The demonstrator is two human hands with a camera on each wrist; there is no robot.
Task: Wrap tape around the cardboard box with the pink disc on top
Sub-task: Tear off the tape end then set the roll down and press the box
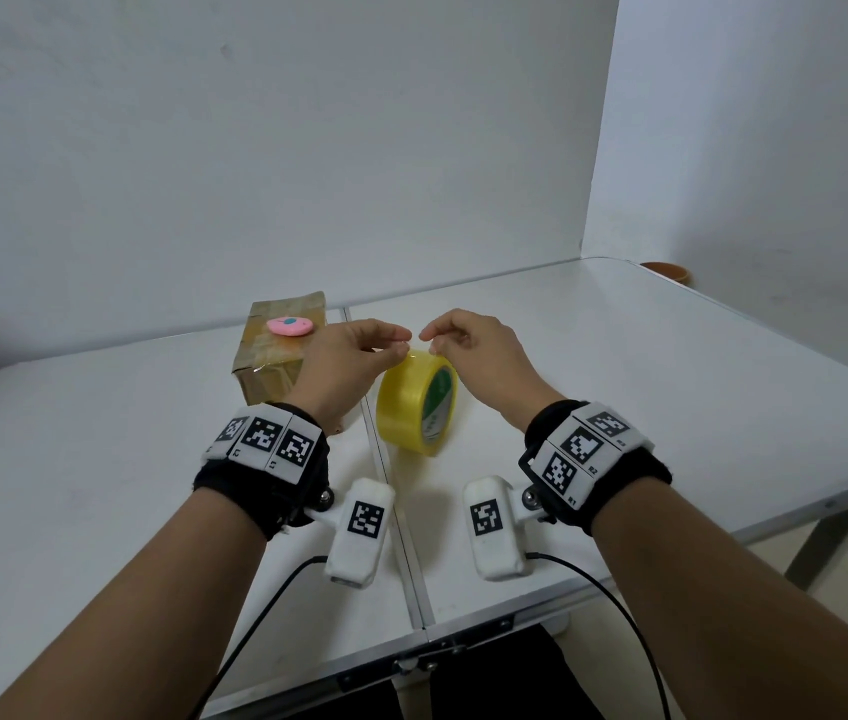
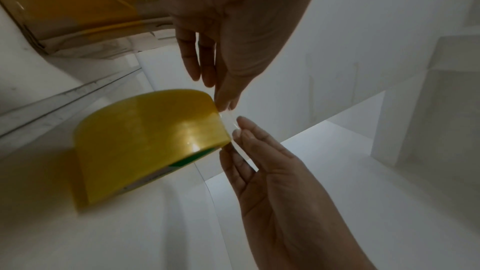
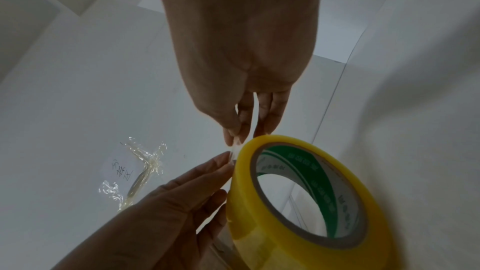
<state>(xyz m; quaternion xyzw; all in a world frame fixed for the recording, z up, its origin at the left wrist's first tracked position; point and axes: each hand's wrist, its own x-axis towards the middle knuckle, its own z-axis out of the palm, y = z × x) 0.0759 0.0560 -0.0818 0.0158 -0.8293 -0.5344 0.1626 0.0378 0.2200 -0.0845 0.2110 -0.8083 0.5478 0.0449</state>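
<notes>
Both grips pinch tape end: left hand [image 1: 346, 361], right hand [image 1: 479, 356], above tape roll [image 1: 414, 402]

hands: left [image 1: 343, 366] pinching | right [image 1: 479, 356] pinching | fingertips nearly meeting

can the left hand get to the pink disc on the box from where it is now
Probably yes. The left hand is at the tape roll, right beside the cardboard box, and the pink disc lies uncovered on top. But its fingertips are pinching the tape end, so it would have to let go first.
</notes>
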